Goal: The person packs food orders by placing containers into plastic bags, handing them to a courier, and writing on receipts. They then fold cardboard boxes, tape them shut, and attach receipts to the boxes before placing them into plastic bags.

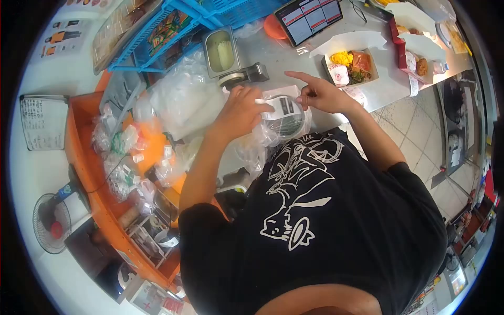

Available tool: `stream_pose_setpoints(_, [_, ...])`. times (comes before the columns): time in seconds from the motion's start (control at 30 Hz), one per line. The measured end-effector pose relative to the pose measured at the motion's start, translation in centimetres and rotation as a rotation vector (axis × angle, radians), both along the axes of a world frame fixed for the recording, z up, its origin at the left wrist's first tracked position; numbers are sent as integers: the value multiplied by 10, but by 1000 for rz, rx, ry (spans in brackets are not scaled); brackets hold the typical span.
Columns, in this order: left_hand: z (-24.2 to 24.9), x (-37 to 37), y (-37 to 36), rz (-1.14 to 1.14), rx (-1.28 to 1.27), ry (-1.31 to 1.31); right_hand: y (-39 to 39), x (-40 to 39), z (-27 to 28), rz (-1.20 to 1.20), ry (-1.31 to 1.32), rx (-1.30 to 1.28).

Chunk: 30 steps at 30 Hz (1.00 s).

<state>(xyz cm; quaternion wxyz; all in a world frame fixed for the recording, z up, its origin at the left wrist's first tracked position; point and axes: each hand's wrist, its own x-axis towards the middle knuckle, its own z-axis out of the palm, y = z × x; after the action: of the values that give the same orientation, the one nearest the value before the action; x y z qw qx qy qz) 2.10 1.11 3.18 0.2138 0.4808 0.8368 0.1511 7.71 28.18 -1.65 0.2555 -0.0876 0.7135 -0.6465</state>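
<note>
A round clear-sided container (286, 123) with a dark bottom sits in front of me inside a clear plastic bag (268, 135). On its top lies a white printed label (282, 107) with dark blocks. My left hand (239, 113) is closed at the container's left edge, its fingers pinching what looks like the bag near the label. My right hand (324, 95) is at the right edge. Its index finger points out to the left, while thumb and other fingers curl together by the bag; what they hold is hidden. A small black device (247, 76) stands just beyond the container.
A metal tray (220, 55), blue crates (157, 37) and a tablet (310, 20) stand at the back. Open food boxes (353, 65) line the right counter. To the left are loose plastic bags (181, 97) and an orange bin (84, 136) with bagged items.
</note>
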Motion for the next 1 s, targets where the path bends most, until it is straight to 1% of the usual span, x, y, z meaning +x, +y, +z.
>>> stream_pose_setpoints(0.07, [-8,1,-9,36,136,78,2,0,1,-22,11,-11])
stream_pose_setpoints(0.13, [-11,4,-13,54,171,59,2,-2,6,-48,13,42])
stream_pose_setpoints(0.2, [-13,6,-11,71,208,36,-2,-2,3,-38,25,23])
stream_pose_setpoints(0.27, [-14,7,-5,44,237,88,-8,-4,4,-24,38,8])
stream_pose_setpoints(0.33, [-14,6,2,20,200,93,-14,-5,8,34,79,260])
stream_pose_setpoints(0.37, [-14,4,4,-4,164,101,-16,-5,7,38,81,262])
stream_pose_setpoints(0.43, [-20,1,6,-20,135,101,-20,-3,6,3,158,442])
stream_pose_setpoints(0.47, [-22,1,6,-40,105,98,-22,-2,7,5,157,443])
stream_pose_setpoints(0.53, [-22,5,9,-36,84,80,-28,0,14,17,176,816])
stream_pose_setpoints(0.57, [-22,6,11,-36,64,66,-28,0,16,16,174,816])
stream_pose_setpoints(0.6, [-21,7,13,-38,64,66,-28,0,17,6,159,919])
stream_pose_setpoints(0.63, [-20,8,16,-104,4,184,-28,0,18,-5,143,1022])
stream_pose_setpoints(0.67, [-20,9,17,-169,-56,300,-24,1,15,-6,142,1023])
stream_pose_setpoints(0.73, [-19,12,14,-147,-71,274,-7,4,3,-33,102,745])
stream_pose_setpoints(0.77, [-18,11,13,-121,-87,254,-1,10,-11,-33,108,746])
stream_pose_setpoints(0.83, [-20,11,8,-114,-47,247,5,30,-63,-155,145,379])
stream_pose_setpoints(0.87, [-21,10,4,-105,-7,237,4,40,-86,-188,185,358])
stream_pose_setpoints(0.9, [-25,11,-4,-87,-7,243,4,43,-99,-171,194,358])
stream_pose_setpoints(0.97, [-34,13,-27,160,275,158,4,34,-112,-480,269,218])
stream_pose_setpoints(1.0, [-35,15,-41,287,284,96,5,18,-111,-549,242,148])
